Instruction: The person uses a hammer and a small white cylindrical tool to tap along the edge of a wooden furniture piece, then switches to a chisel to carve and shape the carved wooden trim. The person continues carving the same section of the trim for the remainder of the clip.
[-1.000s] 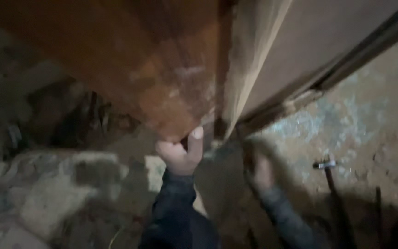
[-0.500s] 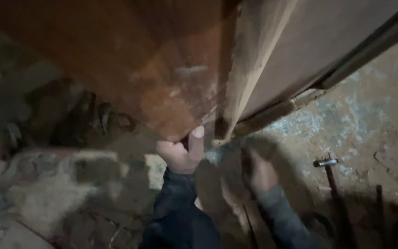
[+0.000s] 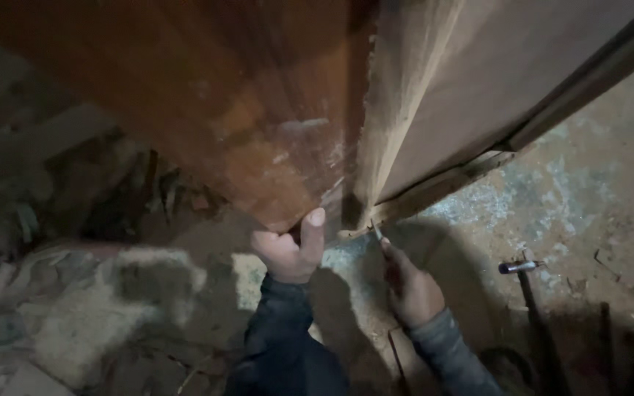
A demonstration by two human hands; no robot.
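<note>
**Two hands at the foot of a wooden panel**

The left hand (image 3: pixel 288 253) is gripping the bottom corner of the brown panel (image 3: pixel 207 110), thumb pressed up its edge, as before. The right hand (image 3: pixel 409 282) is closed around one thin tool (image 3: pixel 377 232); it has risen since the earlier frame, its tip now touching the pale panel's (image 3: pixel 464 88) lower edge. One hammer (image 3: pixel 526 282) is lying on the floor (image 3: pixel 588 205), apart to the right.
</note>
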